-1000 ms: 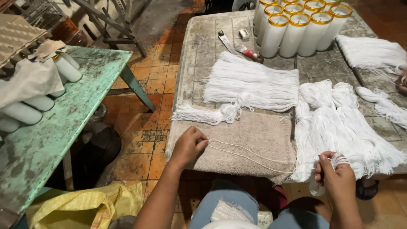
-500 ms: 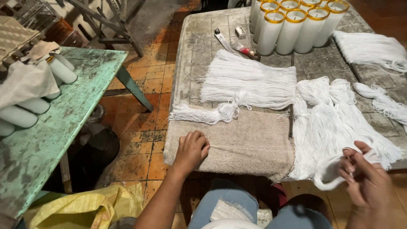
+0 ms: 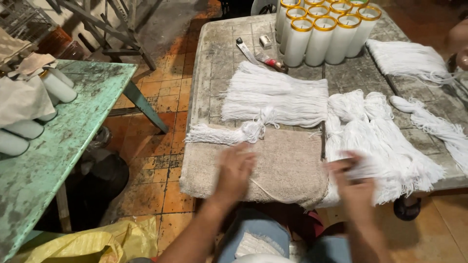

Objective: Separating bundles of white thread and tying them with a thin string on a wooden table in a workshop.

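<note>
The left hand (image 3: 235,170) rests palm-down on the burlap cloth (image 3: 287,168), fingers spread, holding nothing; a single white string (image 3: 265,187) runs across the cloth just beside it, slanting down toward the right. The right hand (image 3: 353,182) is blurred at the near end of the large wick bundle (image 3: 385,146); it seems closed around a few strands, but the blur hides the grip. That bundle's long axis runs away from the person, slightly rightward, so the right hand is the nearer one. A smaller tied tuft (image 3: 229,134) lies across the cloth's far edge, just beyond the left hand's fingertips, its length running left to right.
</note>
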